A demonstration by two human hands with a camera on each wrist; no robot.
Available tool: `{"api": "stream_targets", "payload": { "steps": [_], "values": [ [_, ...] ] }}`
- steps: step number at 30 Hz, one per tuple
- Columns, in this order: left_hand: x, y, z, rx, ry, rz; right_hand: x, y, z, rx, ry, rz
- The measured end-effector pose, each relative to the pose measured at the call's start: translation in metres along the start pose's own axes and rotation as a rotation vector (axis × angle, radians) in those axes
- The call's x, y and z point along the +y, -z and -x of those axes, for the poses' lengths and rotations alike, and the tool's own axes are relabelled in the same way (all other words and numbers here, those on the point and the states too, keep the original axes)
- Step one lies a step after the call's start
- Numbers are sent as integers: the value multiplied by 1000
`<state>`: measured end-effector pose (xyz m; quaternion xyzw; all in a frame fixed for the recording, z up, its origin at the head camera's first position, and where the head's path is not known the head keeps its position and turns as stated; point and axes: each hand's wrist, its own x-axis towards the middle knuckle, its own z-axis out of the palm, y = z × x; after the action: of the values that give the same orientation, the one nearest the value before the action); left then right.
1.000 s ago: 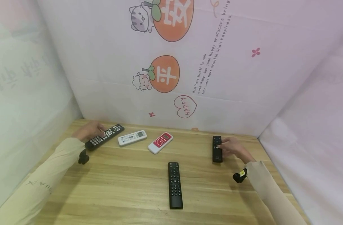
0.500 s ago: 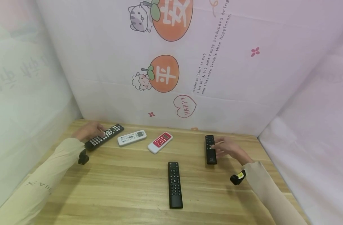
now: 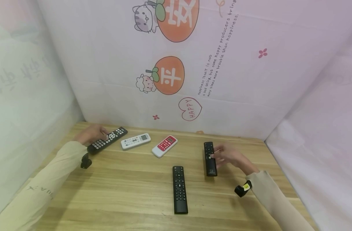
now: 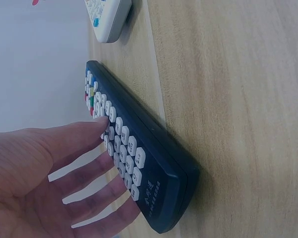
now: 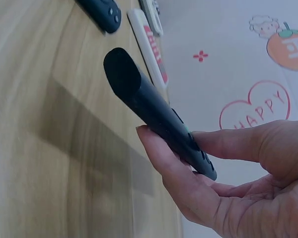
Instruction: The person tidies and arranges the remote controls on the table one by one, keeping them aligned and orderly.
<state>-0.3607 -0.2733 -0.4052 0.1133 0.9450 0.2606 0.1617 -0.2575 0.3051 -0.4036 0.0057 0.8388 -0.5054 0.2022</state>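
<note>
My left hand (image 3: 90,134) grips a black remote control with white buttons (image 3: 111,136) at the table's back left. In the left wrist view the thumb lies on the buttons of that remote (image 4: 151,153), with the other fingers along its far side. To the right, my right hand (image 3: 230,156) holds a smaller black remote control (image 3: 209,163) between thumb and fingers. The right wrist view has this remote (image 5: 156,114) raised off the wood, its shadow falling below. Its plain end faces the camera. Another long black remote control (image 3: 180,191) lies between the hands, nearer the front.
A white remote control (image 3: 135,141) and a red-and-white remote control (image 3: 165,146) lie along the back of the wooden table (image 3: 121,192). Printed white cloth (image 3: 112,80) hangs behind, with more cloth on both sides.
My right hand has carried the smaller black remote leftward and slightly toward the front. My left hand and the remote it grips stay where they were.
</note>
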Motion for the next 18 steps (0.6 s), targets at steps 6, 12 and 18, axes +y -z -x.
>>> {"api": "stream_targets", "payload": {
  "steps": [6,12,18],
  "values": [
    [-2,-1,0,1,5,-7,-5,-11,6,-17,9,-3],
    [-3,-1,-1,2,0,-6,-9,-19,9,-46,6,-24],
    [-2,-1,-1,5,9,-4,-10,-28,13,-73,3,-27]
  ]
}}
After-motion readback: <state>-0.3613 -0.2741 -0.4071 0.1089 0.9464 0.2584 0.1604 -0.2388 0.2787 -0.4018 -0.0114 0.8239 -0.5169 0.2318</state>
